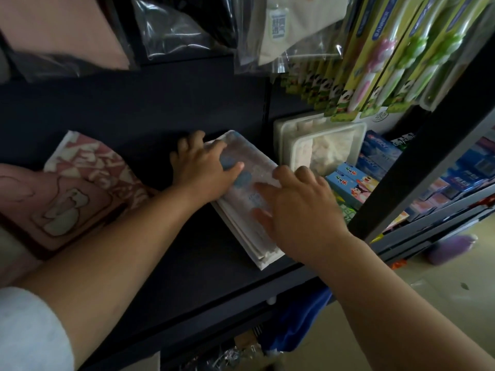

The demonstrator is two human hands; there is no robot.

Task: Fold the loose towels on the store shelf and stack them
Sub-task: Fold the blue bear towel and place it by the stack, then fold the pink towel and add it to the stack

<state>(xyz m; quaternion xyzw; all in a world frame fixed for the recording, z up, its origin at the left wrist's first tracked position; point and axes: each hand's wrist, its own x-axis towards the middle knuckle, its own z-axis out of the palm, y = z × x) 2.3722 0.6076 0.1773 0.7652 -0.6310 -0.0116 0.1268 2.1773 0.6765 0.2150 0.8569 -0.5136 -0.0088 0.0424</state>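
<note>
Dark shelf (187, 250): pale folded towel (255, 164) centre, pink patterned towel (88, 183) left, white plastic tub (321, 145) and small boxes (351, 183) right.

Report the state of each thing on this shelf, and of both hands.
blue-spotted towel: folded, flat on the shelf, under both hands
pink towel: loose, lying apart at the left
left hand: thumb on top of the blue-spotted towel, fingers curled over its edge
right hand: fingers straight, pressing the blue-spotted towel
plastic box: lid on
toothbrush packs: sealed, hanging
</note>
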